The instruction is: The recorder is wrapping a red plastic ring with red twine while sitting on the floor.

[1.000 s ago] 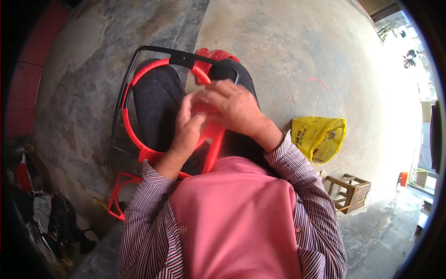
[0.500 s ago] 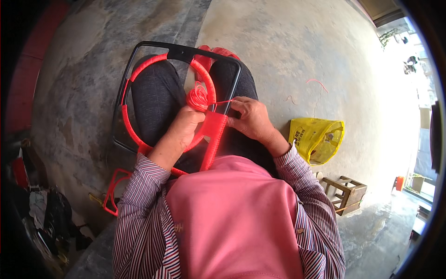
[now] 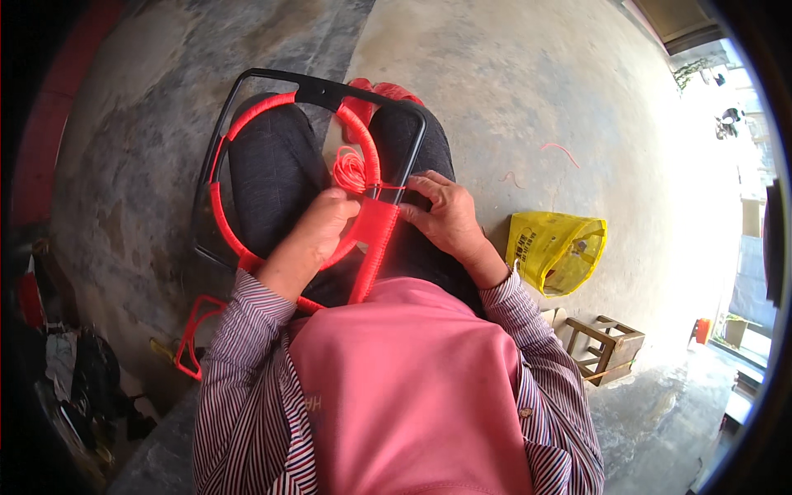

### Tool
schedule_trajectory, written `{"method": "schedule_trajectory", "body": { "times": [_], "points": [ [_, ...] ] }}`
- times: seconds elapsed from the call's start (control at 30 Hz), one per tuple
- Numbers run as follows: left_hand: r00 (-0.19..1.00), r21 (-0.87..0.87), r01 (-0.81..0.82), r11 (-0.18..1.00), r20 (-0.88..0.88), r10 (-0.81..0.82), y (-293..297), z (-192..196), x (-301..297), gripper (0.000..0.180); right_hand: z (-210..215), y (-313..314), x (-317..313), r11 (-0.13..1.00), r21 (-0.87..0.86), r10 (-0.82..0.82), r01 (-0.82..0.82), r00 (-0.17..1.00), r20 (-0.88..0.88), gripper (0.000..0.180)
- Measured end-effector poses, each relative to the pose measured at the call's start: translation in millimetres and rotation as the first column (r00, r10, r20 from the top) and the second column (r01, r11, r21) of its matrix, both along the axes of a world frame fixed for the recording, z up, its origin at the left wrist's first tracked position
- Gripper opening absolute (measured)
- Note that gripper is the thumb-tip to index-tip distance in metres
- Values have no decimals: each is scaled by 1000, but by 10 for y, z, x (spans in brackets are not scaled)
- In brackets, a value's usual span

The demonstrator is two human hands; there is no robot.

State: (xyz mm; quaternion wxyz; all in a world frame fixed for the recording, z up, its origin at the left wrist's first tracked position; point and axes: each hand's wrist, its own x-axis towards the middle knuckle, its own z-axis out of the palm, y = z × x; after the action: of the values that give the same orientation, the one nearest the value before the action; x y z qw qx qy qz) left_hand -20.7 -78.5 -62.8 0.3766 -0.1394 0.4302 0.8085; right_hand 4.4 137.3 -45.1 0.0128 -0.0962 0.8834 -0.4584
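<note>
Across my thighs lies a black frame (image 3: 318, 91) with a round inner ring, much of it wrapped in red cord (image 3: 224, 219). My left hand (image 3: 326, 223) is closed just below a loose coil of red cord (image 3: 349, 171), inside the ring; its fingertips are partly hidden. A strand of cord runs from the coil across the frame's right bar. My right hand (image 3: 450, 216) pinches that strand at the outer side of the bar, above a densely wrapped red section (image 3: 378, 221).
A yellow bag (image 3: 532, 247) stands on the concrete floor at right, near a small wooden stool (image 3: 606, 351). Scraps of red cord (image 3: 561, 151) lie farther off. Another red wrapped frame (image 3: 188, 338) is at lower left, beside a dark heap (image 3: 91, 379).
My right fingers have come in closer to the frame's right bar, and the strand between coil and fingers is shorter. The view has shifted slightly.
</note>
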Motion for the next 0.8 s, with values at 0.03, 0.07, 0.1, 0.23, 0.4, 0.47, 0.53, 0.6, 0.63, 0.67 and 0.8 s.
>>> {"method": "schedule_trajectory", "body": {
  "times": [0.03,0.07,0.1,0.23,0.4,0.47,0.53,0.6,0.63,0.67,0.8],
  "points": [
    [1000,-8,22,1000,-6,-22,6,-17,1,32,13,-26,7,997,77,21,-15,997,-78,41],
    [1000,-9,20,1000,-2,-20,2,-24,-6,32,43,-50,12,997,75,23,-17,997,-74,41],
    [999,-7,42,999,2,-42,-4,-22,-20,31,84,-74,14,997,76,19,-13,996,-85,41],
    [998,-29,62,998,15,-61,37,46,-19,29,37,-131,49,999,20,-40,42,996,-82,37],
    [998,-2,58,998,39,-58,32,89,26,32,13,-48,33,996,-50,-71,67,994,-88,27],
    [999,-17,19,1000,30,-18,46,99,6,32,-47,129,58,948,-278,-148,155,988,45,23],
    [999,-41,-38,998,38,39,37,19,-18,36,-84,364,110,693,-657,-158,297,952,264,22],
    [997,-25,-57,998,57,58,77,115,-1,37,-48,525,152,348,-899,54,265,952,302,25],
    [995,-12,-73,997,67,73,88,167,-11,39,2,547,175,130,-972,174,194,961,215,28],
    [995,-12,-78,997,68,78,81,176,-16,39,-28,583,188,1,-994,238,105,966,102,33],
    [999,24,-31,999,26,30,79,292,-24,40,253,685,215,-184,-978,243,-96,960,-140,38]
  ]
}}
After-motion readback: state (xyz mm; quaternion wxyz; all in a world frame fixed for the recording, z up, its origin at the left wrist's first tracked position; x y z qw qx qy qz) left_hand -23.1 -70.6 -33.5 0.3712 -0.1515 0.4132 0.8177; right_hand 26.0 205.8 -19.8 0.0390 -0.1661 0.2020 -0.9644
